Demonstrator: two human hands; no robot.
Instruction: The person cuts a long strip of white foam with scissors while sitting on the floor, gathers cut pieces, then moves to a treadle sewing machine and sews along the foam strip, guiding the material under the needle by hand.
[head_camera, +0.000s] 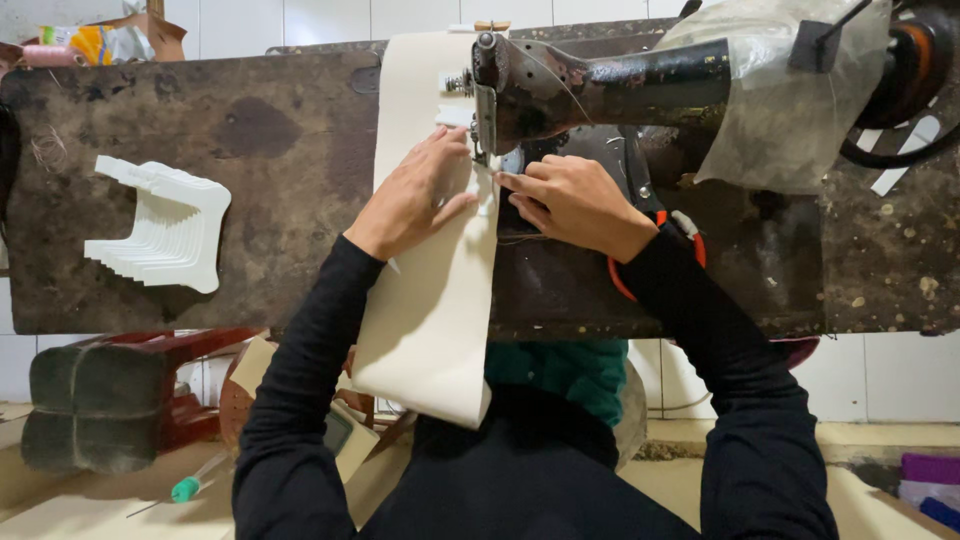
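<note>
Both hands (415, 195) (575, 200) press cream strip (425, 300) flat.

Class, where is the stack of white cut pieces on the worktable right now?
In the head view, the stack of white cut pieces lies on the dark worktable, left of the left hand.

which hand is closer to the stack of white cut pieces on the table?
Left. The left hand lies on the cream strip, to the right of the stack of white cut pieces. The right hand is farther right, beside the sewing machine head.
</note>
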